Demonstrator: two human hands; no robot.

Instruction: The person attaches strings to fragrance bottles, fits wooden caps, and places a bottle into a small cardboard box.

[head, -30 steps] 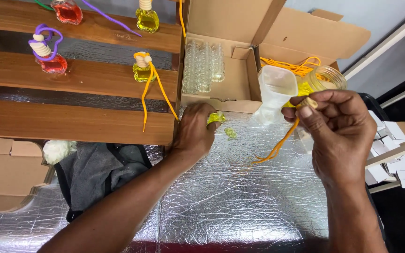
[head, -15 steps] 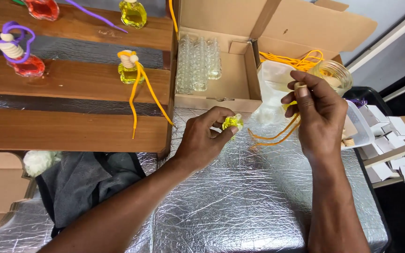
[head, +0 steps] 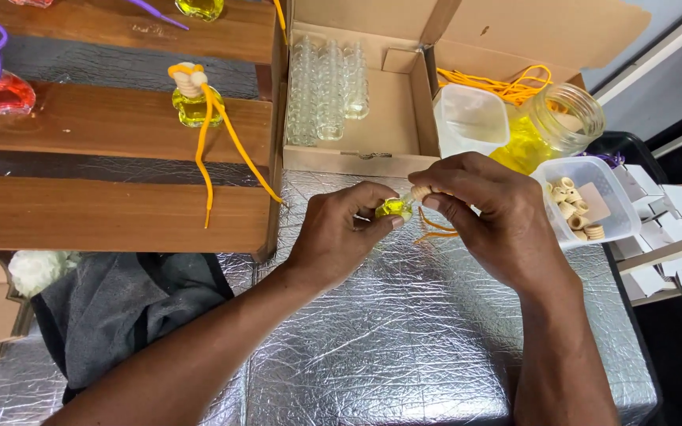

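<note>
Down at the near edge, the crinkled silver foil tabletop (head: 404, 347) gives a bright working surface, with a grey cloth (head: 112, 308) slumped off its left side. Just above it, both hands meet over the foil. The left hand (head: 333, 237) pinches a small bottle of yellow liquid (head: 394, 208) between thumb and fingertips, held level so nothing spills. The right hand (head: 491, 221) has its fingers closed on the wooden cap (head: 421, 192) at the bottle's neck, gripping it from the right, and an orange cord (head: 434, 229) loops loose beneath, hanging clear of the liquid.

Just right of the hands, a clear tub of wooden caps (head: 586, 207) sits within easy reach. Farther back, an empty clear tub (head: 471, 118) and a glass jar (head: 566, 118) with yellow liquid stand side by side, more orange cords behind them. Far centre, an open brown cardboard box (head: 388, 118) keeps rows of empty glass bottles (head: 325, 91) upright along its left wall. On the far left, wooden slats (head: 104, 126) carry a finished yellow bottle (head: 192, 102) and a red bottle (head: 5, 91). Small white cartons (head: 665, 229) lie at the far right edge.
</note>
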